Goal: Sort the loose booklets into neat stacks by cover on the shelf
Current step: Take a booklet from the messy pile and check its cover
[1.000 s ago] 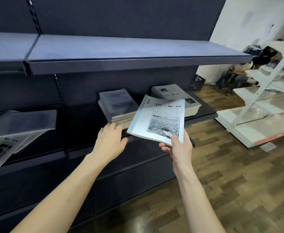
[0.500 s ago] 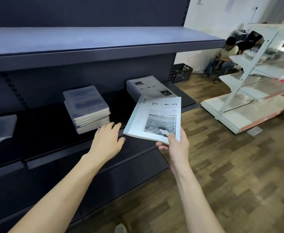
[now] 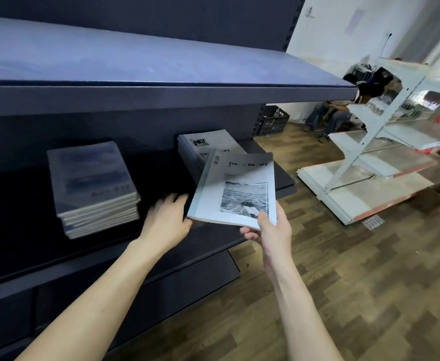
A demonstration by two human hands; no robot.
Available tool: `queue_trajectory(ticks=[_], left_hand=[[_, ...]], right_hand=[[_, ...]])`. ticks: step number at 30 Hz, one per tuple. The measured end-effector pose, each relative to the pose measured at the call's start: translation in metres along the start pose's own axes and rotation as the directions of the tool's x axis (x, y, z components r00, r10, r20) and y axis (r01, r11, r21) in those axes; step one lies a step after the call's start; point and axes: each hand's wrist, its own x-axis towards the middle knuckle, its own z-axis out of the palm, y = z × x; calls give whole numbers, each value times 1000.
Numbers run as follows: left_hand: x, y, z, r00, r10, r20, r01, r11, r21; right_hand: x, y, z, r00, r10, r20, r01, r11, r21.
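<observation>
Stacks (image 3: 93,188): two; held booklet (image 3: 235,188): one.

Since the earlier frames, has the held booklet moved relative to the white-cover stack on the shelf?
Yes. The held booklet in the right hand has moved up toward the white-cover stack and now overlaps its near corner; earlier it sat lower, clear of it.

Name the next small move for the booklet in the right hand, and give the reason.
Probably carry the booklet up and back onto the right-hand stack: both covers show the same title, while the left stack has a bluish cover. The right hand pinches its near corner.
</observation>
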Motion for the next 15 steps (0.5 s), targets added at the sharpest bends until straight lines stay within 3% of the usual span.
queue_trajectory(ticks=[8,15], left_hand=[[44,-3,4,998,-32,52,35,997,-63],[74,-1,12,985,-160,58,163,985,-53]], right_hand=[[61,1,18,997,43,61,-42,999,-22],[123,-11,21,986,77,149,-63,994,-93]])
